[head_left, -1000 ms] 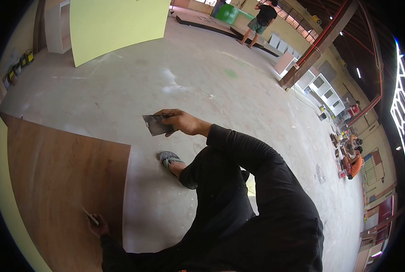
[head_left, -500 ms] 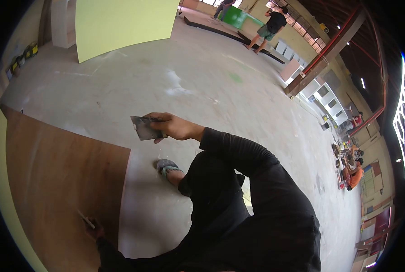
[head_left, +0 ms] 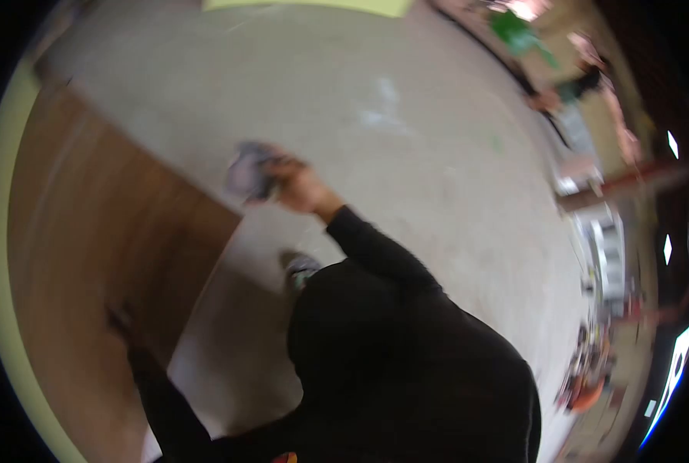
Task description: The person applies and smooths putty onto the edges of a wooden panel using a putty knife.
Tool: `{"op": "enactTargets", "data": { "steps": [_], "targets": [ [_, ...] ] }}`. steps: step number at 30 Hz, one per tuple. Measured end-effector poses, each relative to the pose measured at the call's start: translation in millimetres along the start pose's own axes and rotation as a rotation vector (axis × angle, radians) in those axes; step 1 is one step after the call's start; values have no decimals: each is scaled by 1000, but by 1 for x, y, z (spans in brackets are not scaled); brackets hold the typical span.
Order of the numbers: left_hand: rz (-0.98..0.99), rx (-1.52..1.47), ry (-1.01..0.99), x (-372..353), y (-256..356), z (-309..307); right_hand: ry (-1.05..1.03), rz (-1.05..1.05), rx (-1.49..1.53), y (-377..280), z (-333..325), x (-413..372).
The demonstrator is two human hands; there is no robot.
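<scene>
My right hand (head_left: pixel 298 184) is out in front of me above the concrete floor, closed on a flat grey scraper plate (head_left: pixel 250 174), which is smeared by motion. Low on the left, my left hand (head_left: pixel 121 320) is over a brown wooden panel (head_left: pixel 105 231). Its fingers are dark and blurred here; half a second earlier they were closed round a thin, pale-edged flat tool. Below the right forearm, my foot in a sandal (head_left: pixel 302 270) shows beside my dark-clothed knee.
A pale yellow-green board (head_left: pixel 1 255) borders the panel on the left, and another yellow-green panel (head_left: pixel 314 6) stands at the top. A post (head_left: pixel 622 185) and white cabinets (head_left: pixel 611 255) are at the right. A person in orange (head_left: pixel 587 397) is low down at the far right.
My view has swung, shifting the surroundings rightward and blurring them. My right hand with the scraper is higher in view. The left hand appears further up and left over the panel.
</scene>
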State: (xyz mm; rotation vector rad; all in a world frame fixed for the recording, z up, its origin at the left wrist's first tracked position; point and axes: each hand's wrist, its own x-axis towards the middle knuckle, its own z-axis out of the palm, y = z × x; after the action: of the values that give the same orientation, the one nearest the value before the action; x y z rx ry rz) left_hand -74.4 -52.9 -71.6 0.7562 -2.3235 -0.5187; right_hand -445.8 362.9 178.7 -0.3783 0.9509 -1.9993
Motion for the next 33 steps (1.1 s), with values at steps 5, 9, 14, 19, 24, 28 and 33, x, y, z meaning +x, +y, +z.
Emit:
{"op": "enactTargets", "data": {
  "steps": [5,9,14,19,24,28,33],
  "targets": [
    [-961,-1609,127,-5,47,23,102,-26,-526,39,-74,64],
    [-749,-1753,83,20,133,-8,-99,-204,-973,74,-82,106],
    [-810,-1938,19,37,142,-21,-169,-385,-1177,77,-97,109],
    [-808,-2052,-82,68,190,-23,-138,-306,-1074,43,-128,92],
    [-817,-2049,-82,44,137,-31,-116,-348,-1048,105,-113,96],
    [-789,-2068,-73,45,144,-34,-241,-297,-795,117,-108,99],
    [-801,-2055,-68,47,143,-34,-343,-197,-554,109,-113,67]
  ]
}}
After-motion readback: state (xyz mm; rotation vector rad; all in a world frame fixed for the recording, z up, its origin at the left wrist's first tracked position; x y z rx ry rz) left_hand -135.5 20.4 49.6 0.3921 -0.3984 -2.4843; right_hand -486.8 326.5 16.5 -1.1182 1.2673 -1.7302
